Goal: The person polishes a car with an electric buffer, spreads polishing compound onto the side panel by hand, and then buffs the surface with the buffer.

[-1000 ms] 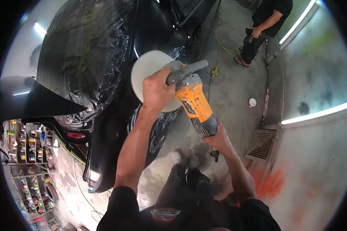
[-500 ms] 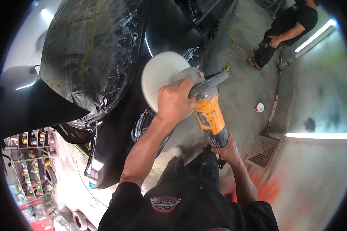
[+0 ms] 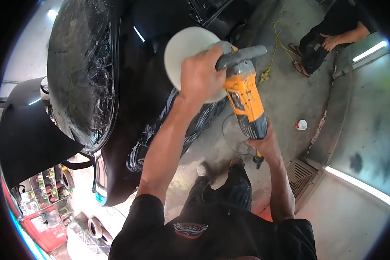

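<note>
With fingers wrapped round the front grip of an orange and black polisher (image 3: 247, 97), my left hand (image 3: 201, 76) sits close to its head. My right hand (image 3: 268, 144) closes on the polisher's rear body. The round off-white pad (image 3: 177, 50) lies over a glossy black car panel (image 3: 136, 82); whether it presses on the surface I cannot tell. White smeared streaks (image 3: 136, 154) mark the dark bodywork below the pad, partly behind my left forearm. A power cord hangs from the rear of the tool.
Masked glass (image 3: 80, 65) fills the upper left, beside a raised black panel (image 3: 34, 125). A yellow cord (image 3: 278, 37) lies on the floor near another person (image 3: 329, 41) at the upper right. A white tub (image 3: 301, 125) and a floor grate (image 3: 301, 175) are on the right.
The polisher and both hands have moved up in view, slightly to the right. My view of the car has shifted too, and the pad now covers a different part of the panel.
</note>
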Motion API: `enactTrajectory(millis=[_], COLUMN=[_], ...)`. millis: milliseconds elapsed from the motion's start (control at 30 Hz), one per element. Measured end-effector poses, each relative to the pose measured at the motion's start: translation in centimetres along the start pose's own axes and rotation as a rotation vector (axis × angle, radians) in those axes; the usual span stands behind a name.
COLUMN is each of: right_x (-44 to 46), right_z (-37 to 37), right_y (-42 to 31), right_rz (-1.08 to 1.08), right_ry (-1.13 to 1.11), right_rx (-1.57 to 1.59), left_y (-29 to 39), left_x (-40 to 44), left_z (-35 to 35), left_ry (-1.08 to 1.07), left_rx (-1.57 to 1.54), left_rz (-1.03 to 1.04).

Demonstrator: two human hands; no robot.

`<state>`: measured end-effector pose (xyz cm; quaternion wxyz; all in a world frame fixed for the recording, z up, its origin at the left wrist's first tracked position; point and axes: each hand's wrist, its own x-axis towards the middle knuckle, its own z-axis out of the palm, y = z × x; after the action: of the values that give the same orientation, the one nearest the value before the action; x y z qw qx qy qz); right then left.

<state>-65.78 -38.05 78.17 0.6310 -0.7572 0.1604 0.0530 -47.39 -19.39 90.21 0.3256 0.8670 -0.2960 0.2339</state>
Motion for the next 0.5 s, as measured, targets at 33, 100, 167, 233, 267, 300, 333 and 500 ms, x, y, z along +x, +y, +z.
enactTrajectory(millis=[33,100,167,233,267,300,333,500], right_x=[-0.3,-1.8,-4.6,-7.1,-7.9,-8.3,-8.6,-5.5], right_z=[-0.5,-0.9,-0.7,0.1,0.5,0.8,1.2,2.7], right_y=[0.1,0.6,1.3,2.9,3.3,3.1,2.8,-0.6], right_rz=[-0.020,0.011,0.112,0.085,0.065,0.053,0.039,-0.075], right_ry=[-0.031,-0.088,-0.149,-0.183,-0.204,-0.220,-0.239,-0.167], right_rx=[-0.030,-0.088,-0.153,-0.153,-0.154,-0.137,-0.115,-0.127], left_y=[0.2,1.3,2.8,4.7,5.3,5.6,5.6,4.1], left_x=[-0.7,-4.0,-7.7,-10.6,-11.6,-12.3,-12.5,-7.1], left_z=[-0.1,-1.2,-3.2,-5.3,-6.2,-7.1,-7.9,-10.2], left_ry=[-0.003,-0.012,-0.045,-0.093,-0.099,-0.101,-0.105,-0.014], left_rx=[0.032,0.091,0.067,0.047,0.041,0.043,0.049,0.130], left_rz=[-0.019,-0.055,-0.096,-0.166,-0.178,-0.185,-0.192,-0.037])
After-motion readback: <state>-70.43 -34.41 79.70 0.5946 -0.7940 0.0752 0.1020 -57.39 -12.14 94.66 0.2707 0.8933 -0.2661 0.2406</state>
